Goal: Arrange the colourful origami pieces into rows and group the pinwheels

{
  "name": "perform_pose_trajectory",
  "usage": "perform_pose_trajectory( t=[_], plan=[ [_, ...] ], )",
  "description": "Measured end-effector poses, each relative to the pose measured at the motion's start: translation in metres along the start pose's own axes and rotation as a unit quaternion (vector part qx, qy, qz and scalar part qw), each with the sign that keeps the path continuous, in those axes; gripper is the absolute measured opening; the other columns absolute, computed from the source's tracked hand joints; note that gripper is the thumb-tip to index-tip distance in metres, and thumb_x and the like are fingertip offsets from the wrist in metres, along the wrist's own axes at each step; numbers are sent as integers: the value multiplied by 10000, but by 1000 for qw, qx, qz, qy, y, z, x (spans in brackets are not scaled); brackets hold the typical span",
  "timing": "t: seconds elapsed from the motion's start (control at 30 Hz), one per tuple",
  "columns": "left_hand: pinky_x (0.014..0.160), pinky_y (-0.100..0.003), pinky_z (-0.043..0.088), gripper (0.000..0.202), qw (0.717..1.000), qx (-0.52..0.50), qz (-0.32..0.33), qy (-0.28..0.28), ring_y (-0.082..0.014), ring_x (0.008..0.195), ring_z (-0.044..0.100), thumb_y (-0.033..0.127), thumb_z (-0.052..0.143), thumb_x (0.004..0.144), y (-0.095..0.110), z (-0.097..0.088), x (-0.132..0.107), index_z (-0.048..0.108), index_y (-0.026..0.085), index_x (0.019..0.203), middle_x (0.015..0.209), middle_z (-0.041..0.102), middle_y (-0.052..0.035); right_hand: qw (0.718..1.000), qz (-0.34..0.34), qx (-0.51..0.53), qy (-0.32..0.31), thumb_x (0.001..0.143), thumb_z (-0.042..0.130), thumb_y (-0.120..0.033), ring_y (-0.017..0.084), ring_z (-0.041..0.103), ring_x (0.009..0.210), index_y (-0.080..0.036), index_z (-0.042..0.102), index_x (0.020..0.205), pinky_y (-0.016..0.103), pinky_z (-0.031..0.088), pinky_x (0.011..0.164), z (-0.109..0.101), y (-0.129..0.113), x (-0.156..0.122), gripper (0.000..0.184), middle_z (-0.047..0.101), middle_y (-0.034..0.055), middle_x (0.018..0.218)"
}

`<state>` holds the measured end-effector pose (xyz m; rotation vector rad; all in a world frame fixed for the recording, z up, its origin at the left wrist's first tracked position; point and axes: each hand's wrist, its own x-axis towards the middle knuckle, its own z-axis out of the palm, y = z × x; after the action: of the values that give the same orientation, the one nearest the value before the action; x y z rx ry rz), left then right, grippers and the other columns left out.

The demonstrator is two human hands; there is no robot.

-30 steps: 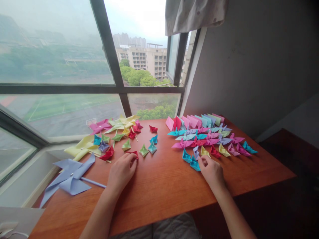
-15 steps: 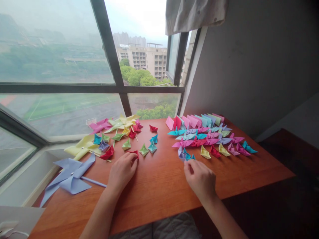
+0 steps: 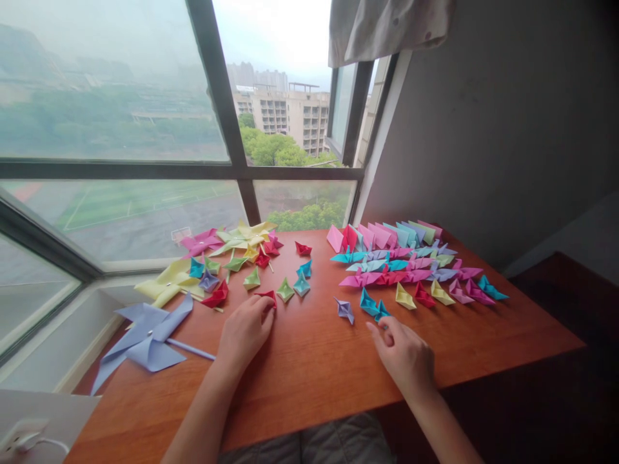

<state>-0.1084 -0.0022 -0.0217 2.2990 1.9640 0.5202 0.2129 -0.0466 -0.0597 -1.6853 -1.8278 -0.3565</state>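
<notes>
Six small folded-paper boats in yellow, red, pink, magenta and blue point(image 3: 442, 294) stand in an orderly line, seemingly finished, before rows of multicoloured folded-paper cranes point(image 3: 393, 277) on a reddish-brown wooden table point(image 3: 309, 380). Off the line's left end sit a lavender folded-paper boat point(image 3: 345, 310) and two bright-blue folded-paper boats point(image 3: 368, 301), apparently unaligned. The left hand point(image 3: 247, 332) pinches a red folded-paper boat point(image 3: 267, 296); the right hand point(image 3: 409, 353), its grip parted and holding nothing visible, hangs beside the blue pair. Green folded-paper boats point(image 3: 285, 291) nearby look yet to be lined up.
</notes>
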Motion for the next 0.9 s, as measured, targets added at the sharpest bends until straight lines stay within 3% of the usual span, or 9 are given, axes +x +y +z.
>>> perform_pose_trajectory(
  t=[0.13, 0.27, 0.4, 0.9],
  plan=[
    [687, -289, 446, 205, 1000, 2, 2, 0, -219, 877, 666, 291, 452, 931, 0, 1, 0, 648, 233, 941, 981, 703, -50, 1000, 15, 6, -13, 937, 513, -551, 135, 571, 514, -212, 675, 899, 248, 349, 528, -4, 30, -12, 378, 550, -27, 546],
    [694, -286, 451, 201, 1000, -5, 5, 3, -219, 886, 671, 289, 460, 924, -1, 2, 1, 651, 236, 955, 990, 706, -49, 998, -6, 31, -46, 958, 498, -441, 148, 625, 594, -215, 670, 1051, 246, 413, 577, -1, 43, -14, 299, 645, 0, 683],
    [700, -294, 458, 213, 1000, -16, 1, 4, -225, 884, 672, 296, 460, 919, -1, 2, 1, 659, 233, 964, 990, 705, -52, 996, -25, 66, -57, 979, 441, -329, 170, 668, 746, -203, 666, 1001, 260, 463, 700, 5, 48, -7, 259, 702, 45, 855],
    [704, -303, 451, 214, 1000, -24, 7, 4, -229, 870, 667, 293, 460, 924, -2, 3, 1, 658, 224, 966, 978, 698, -52, 999, 11, 29, -19, 942, 466, -276, 194, 675, 809, -188, 683, 956, 280, 475, 757, 32, 58, 15, 235, 729, 65, 929]
  ],
)
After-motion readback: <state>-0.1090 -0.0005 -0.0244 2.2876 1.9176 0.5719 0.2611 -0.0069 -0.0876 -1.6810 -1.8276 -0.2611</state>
